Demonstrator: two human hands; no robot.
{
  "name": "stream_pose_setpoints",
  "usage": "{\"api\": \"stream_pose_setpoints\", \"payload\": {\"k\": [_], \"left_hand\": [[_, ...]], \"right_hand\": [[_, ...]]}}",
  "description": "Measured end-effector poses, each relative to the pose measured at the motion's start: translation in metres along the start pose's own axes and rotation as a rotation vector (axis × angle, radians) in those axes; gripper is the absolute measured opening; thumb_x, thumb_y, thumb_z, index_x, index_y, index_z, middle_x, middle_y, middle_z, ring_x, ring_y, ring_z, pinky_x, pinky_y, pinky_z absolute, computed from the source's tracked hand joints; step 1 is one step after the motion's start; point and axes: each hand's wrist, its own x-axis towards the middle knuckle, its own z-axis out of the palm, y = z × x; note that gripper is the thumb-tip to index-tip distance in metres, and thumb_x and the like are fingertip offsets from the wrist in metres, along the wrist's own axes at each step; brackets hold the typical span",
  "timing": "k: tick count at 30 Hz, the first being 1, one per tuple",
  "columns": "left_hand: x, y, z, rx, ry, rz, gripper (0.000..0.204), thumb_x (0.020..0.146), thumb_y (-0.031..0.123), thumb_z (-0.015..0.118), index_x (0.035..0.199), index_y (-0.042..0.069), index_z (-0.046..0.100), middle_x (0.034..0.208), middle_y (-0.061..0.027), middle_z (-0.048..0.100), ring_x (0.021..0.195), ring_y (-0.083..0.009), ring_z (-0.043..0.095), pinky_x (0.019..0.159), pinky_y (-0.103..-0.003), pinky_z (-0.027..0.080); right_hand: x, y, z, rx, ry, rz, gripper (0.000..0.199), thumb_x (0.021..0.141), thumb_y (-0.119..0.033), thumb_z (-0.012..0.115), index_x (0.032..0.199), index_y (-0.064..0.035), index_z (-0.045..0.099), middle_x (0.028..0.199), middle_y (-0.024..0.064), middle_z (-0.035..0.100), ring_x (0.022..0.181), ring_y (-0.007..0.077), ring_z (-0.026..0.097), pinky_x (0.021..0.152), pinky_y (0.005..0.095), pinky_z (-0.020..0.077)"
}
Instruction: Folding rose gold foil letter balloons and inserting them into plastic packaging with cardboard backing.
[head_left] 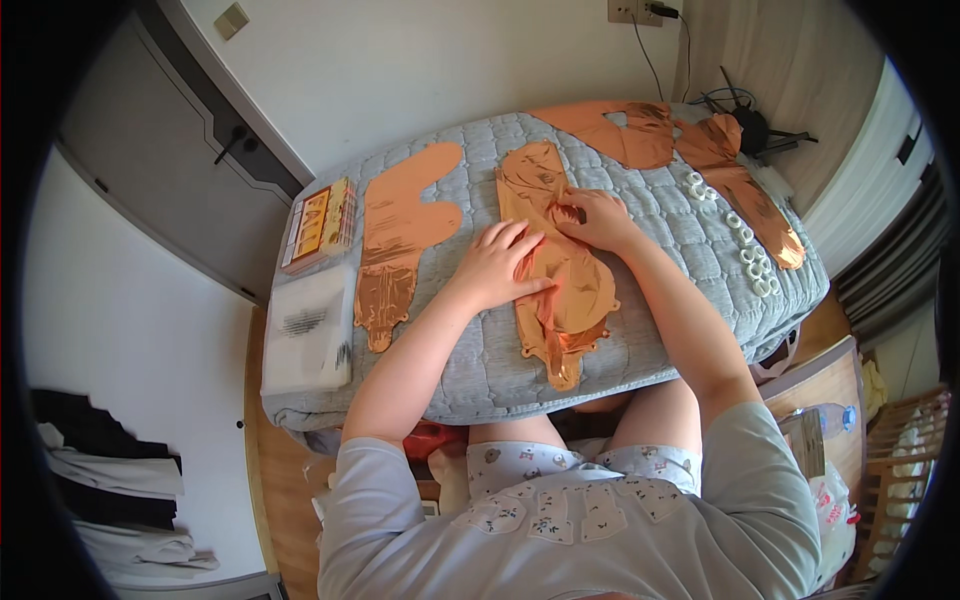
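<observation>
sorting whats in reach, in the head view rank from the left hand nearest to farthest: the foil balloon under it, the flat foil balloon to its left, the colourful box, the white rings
From the left hand:
1. Foil balloon, directly under the palm, touching.
2. Flat foil balloon, just to the left on the grey quilt.
3. Colourful box, further left at the quilt's edge.
4. White rings, far right, past the right hand.
</observation>
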Motion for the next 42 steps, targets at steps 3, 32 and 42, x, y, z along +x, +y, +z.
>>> {"api": "stream_pose_setpoints", "payload": {"k": [3,32,42], "left_hand": [[-0.002,-0.006,0.005,-0.054,-0.041,0.007,0.092,0.09,0.07,0.062,0.159,0.014,0.039,0.165,-0.0184,0.033,0.155,-0.0345,0.025,0.127,-0.051,0.021],[0.002,-0.008,0.019,-0.122,-0.04,0.021,0.098,0.086,0.068,0.067,0.159,0.01,0.036,0.166,-0.0216,0.029,0.156,-0.0353,0.024,0.128,-0.047,0.021],[0.01,-0.013,0.02,-0.043,-0.07,0.035,0.082,0.099,0.056,0.057,0.163,0.013,0.029,0.168,-0.0184,0.027,0.157,-0.0323,0.023,0.127,-0.046,0.023]], "right_hand": [[0.0,-0.011,-0.007,0.01,-0.052,0.036,0.054,0.083,-0.043,0.076,0.13,-0.0173,0.071,0.146,0.0055,0.061,0.139,0.03,0.051,0.113,0.0518,0.0359],[-0.071,-0.103,-0.032,0.19,-0.206,-0.544,0.014,0.086,-0.014,0.075,0.096,-0.0047,0.072,0.092,0.0111,0.069,0.09,0.0312,0.066,0.079,0.041,0.0532],[-0.095,-0.095,-0.019,0.034,-0.215,-0.671,0.039,0.091,-0.019,0.071,0.128,-0.0102,0.067,0.127,0.0103,0.064,0.119,0.0306,0.059,0.1,0.0441,0.0461]]}}
